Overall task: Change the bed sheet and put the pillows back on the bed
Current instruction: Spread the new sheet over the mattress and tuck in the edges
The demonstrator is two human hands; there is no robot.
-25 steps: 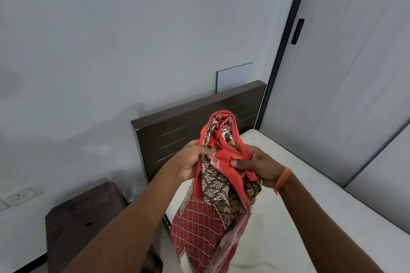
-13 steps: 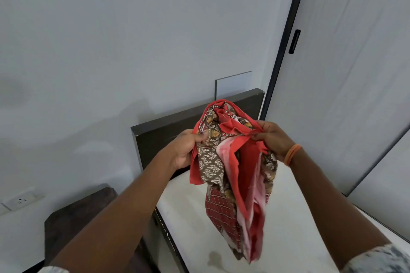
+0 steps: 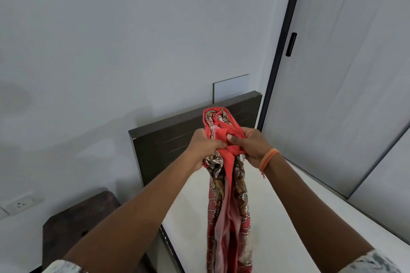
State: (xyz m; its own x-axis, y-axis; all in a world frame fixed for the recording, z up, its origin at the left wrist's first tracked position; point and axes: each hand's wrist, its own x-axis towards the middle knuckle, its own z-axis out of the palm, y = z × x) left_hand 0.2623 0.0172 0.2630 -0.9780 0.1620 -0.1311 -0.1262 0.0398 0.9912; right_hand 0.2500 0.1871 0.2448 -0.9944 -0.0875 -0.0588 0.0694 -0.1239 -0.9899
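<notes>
Between the two hands, a bunched red bed sheet with brown patterned panels hangs above the bare mattress. Left hand and right hand each keep a closed grip on its gathered top, arms extended forward.

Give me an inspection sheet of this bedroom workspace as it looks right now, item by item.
Surface: bare white mattress, no sheet spread on it.
Job's things: red patterned bed sheet bunched, hanging over the mattress; no pillows seen.
Clutter: nothing seen.
Hands: left hand and right hand both grip the sheet's top, close together.
Cables: nothing seen; wall socket with nothing plugged in.
Surroundings: dark headboard, dark side table, grey sliding door.
</notes>
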